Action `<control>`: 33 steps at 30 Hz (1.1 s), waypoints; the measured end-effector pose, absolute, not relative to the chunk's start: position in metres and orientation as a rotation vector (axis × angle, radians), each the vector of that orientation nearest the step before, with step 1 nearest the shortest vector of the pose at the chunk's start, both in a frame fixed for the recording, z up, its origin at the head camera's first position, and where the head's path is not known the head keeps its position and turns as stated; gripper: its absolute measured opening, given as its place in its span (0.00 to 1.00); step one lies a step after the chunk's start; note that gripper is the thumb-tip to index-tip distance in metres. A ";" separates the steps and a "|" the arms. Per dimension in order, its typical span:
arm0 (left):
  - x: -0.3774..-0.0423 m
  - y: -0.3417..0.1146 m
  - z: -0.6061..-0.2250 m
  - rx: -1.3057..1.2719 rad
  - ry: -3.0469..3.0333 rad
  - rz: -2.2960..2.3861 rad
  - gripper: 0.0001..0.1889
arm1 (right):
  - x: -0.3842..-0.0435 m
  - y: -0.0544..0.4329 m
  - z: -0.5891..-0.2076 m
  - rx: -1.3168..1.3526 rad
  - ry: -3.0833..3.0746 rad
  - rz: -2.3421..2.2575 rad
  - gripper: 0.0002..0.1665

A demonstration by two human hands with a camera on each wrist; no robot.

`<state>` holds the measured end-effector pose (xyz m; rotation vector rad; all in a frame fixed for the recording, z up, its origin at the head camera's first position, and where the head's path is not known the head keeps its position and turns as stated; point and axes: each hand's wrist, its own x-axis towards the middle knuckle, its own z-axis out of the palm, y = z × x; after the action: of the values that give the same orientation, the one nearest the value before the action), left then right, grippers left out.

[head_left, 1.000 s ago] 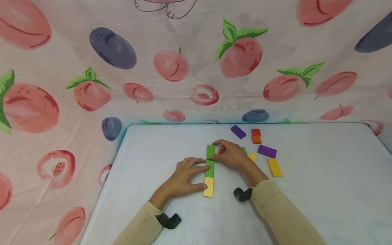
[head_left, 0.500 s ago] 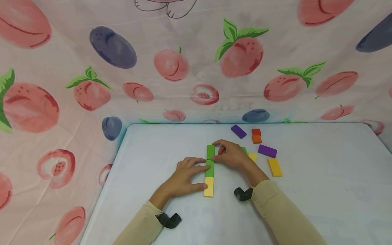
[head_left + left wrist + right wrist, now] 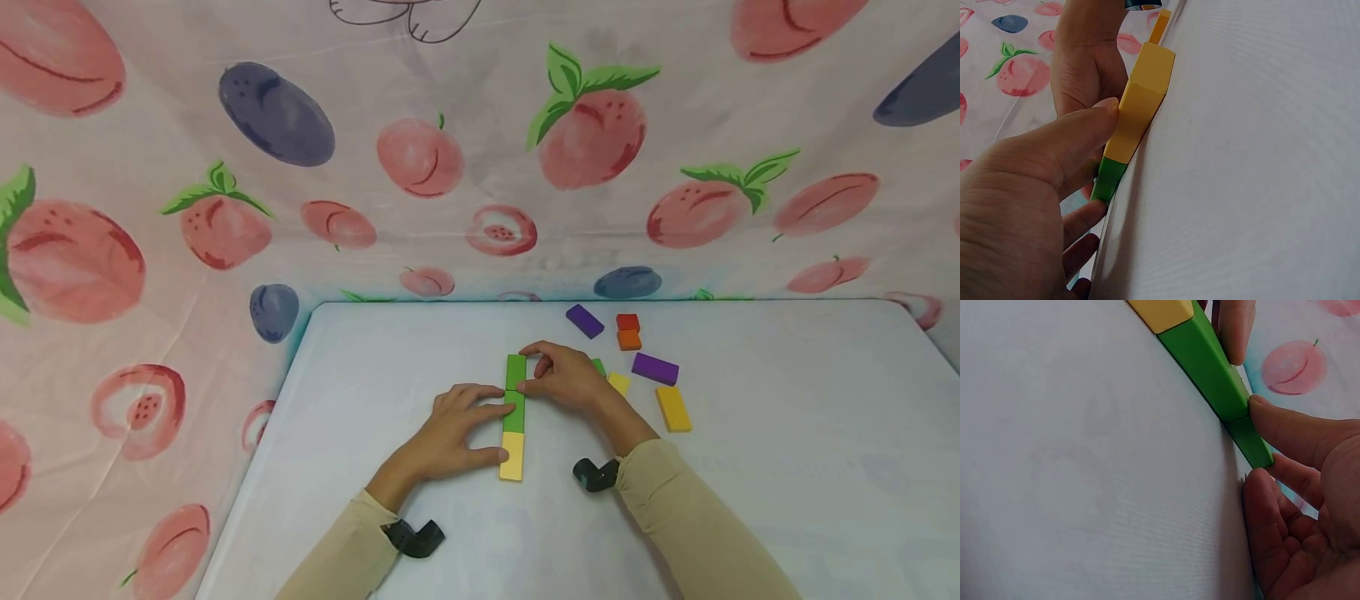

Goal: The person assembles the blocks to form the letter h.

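Note:
A straight row of rectangular toy blocks lies on the white table: a pale yellow block (image 3: pixel 512 467) nearest, a green block (image 3: pixel 513 419) in the middle, another green block (image 3: pixel 515 371) farthest. My left hand (image 3: pixel 442 437) reaches in from the left with fingers extended. Its thumb touches the yellow block, its index fingertip rests on the middle green block, and another fingertip is at the seam between the greens. From the right, my right hand (image 3: pixel 566 379) pinches the far green block, index fingertip at its far end and thumb (image 3: pixel 1285 428) near the seam. Its other fingers are curled.
Right of the row lie two purple blocks (image 3: pixel 585 321), a yellow block (image 3: pixel 673 409), and a red block (image 3: pixel 627 322) against an orange one (image 3: pixel 629 340). Another green block (image 3: pixel 598 367) and yellow block (image 3: pixel 618 383) are partly hidden behind my right hand. A fruit-print cloth (image 3: pixel 427 158) hangs behind.
Both hands keep their places on the row. The gap between the two green blocks looks slightly narrower; otherwise the view has only shifted a little.

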<state>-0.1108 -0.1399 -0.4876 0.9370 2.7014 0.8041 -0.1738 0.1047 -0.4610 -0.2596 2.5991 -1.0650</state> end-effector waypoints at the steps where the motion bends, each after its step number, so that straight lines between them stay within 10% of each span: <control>1: -0.111 -0.140 -0.488 0.937 2.702 0.802 0.34 | -0.174 0.105 -0.461 -0.259 2.599 -1.067 0.32; 33: -0.112 -0.141 -0.490 0.923 2.691 0.810 0.34 | -0.172 0.105 -0.463 -0.276 2.607 -1.077 0.31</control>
<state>-0.1119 -0.1407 -0.4898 0.9231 2.6911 0.8099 -0.1722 0.1048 -0.4633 -0.2756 2.6070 -1.0769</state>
